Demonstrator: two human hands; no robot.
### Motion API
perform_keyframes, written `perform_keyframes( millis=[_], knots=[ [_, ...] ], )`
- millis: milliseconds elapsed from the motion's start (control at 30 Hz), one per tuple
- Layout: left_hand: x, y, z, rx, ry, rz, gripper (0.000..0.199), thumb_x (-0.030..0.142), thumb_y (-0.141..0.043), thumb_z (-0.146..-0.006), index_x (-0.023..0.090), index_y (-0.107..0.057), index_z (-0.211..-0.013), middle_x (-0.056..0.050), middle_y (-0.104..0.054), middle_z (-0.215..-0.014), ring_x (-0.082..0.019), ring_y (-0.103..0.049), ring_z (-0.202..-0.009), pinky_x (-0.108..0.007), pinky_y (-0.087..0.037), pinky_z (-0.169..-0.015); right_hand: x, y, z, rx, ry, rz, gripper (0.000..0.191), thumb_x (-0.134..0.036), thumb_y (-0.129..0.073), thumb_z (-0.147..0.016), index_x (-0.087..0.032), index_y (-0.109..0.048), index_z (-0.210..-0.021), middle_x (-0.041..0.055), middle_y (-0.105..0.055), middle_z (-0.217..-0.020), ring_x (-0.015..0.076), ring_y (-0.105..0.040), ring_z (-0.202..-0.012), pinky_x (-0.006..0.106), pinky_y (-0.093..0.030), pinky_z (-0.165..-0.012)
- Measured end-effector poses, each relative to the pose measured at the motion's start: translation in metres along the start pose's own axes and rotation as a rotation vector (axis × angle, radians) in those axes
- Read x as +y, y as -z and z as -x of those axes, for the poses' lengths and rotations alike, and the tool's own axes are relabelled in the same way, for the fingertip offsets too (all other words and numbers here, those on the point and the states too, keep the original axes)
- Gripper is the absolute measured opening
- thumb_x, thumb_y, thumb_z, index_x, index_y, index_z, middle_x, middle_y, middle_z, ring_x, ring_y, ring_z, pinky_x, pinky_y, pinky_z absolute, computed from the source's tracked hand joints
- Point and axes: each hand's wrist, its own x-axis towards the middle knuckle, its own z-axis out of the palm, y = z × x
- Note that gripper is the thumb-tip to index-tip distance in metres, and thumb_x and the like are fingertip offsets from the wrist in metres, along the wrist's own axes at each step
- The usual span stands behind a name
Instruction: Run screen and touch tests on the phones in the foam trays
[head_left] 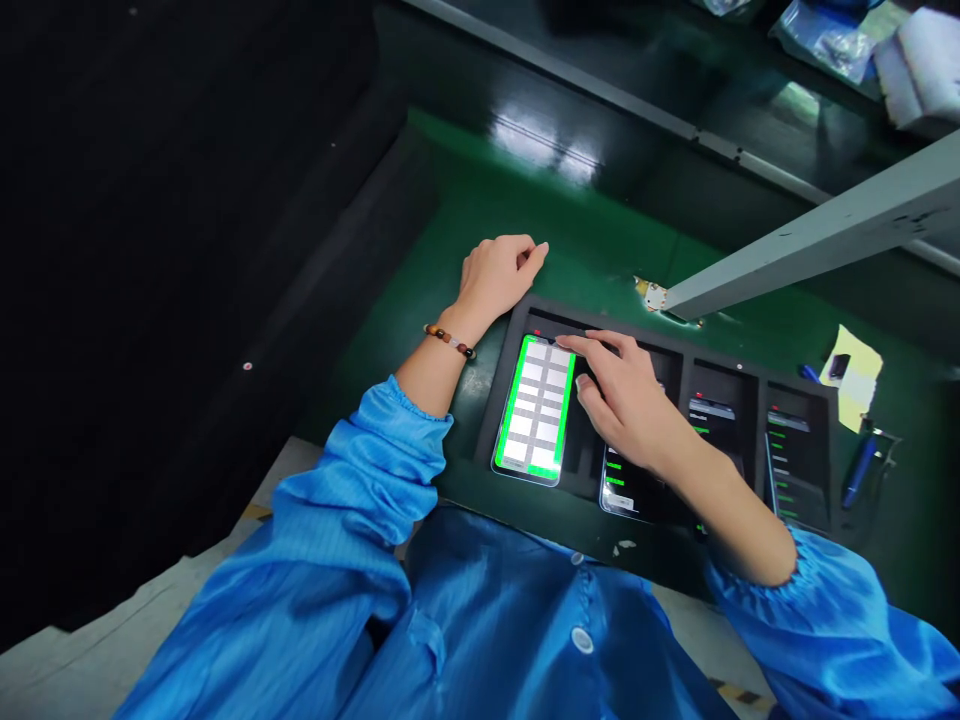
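A smartphone [534, 410] with a lit screen of white blocks in a green frame lies in the left compartment of a black tray [491, 400]. My right hand [622, 390] reaches over it from the right, fingers apart, with the index fingertip at the phone's upper right edge. It holds nothing. Partly under my right wrist lies a second phone [622, 490] with a dark screen and green lines. Beyond the tray's upper left corner, my left hand [501, 270] rests on the green table, fingers curled in loosely, and nothing shows in it.
Two more dark-screened phones, a middle one [711, 408] and a right one [791, 450], lie in the tray's other compartments. A slanting grey post [810, 225] meets the table behind. To the right are a yellow paper [855, 375] and a blue pen [859, 470]. A dark curtain hangs left.
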Motion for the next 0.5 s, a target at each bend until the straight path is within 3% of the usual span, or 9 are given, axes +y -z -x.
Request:
perform_keyframes(
  millis=[233,500],
  knots=[
    [0.0,0.0,0.0,-0.009,0.001,-0.005,0.048,0.054,-0.048,-0.112,0.025,-0.074,-0.083,-0.005,-0.078,-0.083,-0.025,-0.071,-0.08,-0.038,-0.049,-0.078,-0.011,-0.007,-0.022,-0.027,0.079,0.0,0.053,-0.02,-0.037,-0.107,-0.019,-0.053,-0.158,0.0125,-0.066,-0.156,0.0365,-0.039,-0.157,0.064,-0.036,-0.125],
    [0.002,0.001,0.001,-0.017,0.012,0.013,0.044,0.051,-0.051,-0.112,0.025,-0.074,-0.085,-0.005,-0.077,-0.084,-0.025,-0.07,-0.084,-0.038,-0.049,-0.083,-0.001,0.0,-0.002,-0.02,0.059,0.026,0.054,-0.021,-0.038,-0.11,-0.023,-0.05,-0.162,0.0125,-0.066,-0.154,0.0351,-0.04,-0.155,0.063,-0.036,-0.123]
  ],
)
